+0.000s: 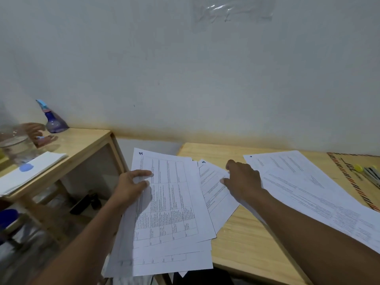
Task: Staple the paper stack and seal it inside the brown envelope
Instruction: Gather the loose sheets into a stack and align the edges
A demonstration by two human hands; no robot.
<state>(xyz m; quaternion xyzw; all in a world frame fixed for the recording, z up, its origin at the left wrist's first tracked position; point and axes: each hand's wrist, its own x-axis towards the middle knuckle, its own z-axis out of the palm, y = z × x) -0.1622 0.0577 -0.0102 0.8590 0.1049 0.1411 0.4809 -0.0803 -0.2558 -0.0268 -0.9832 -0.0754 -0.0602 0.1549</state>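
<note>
My left hand (134, 185) grips the left edge of a stack of printed pages (166, 212), thumb on the top sheet marked 1; the stack hangs partly over the left edge of the wooden desk (246, 239). My right hand (242, 178) rests on a page marked 4 (216, 194) that lies on the desk, its fingertips touching the sheet. More loose pages (304, 188) lie spread to the right, under my right forearm. The brown envelope (357, 182), with a striped border, lies at the desk's far right. No stapler is in view.
Pens and a yellow-capped marker (370, 171) lie on the envelope. A lower wooden side table (86, 145) to the left holds a purple spray bottle (54, 121), a glass jar (14, 145) and white papers (30, 171). A white wall stands behind.
</note>
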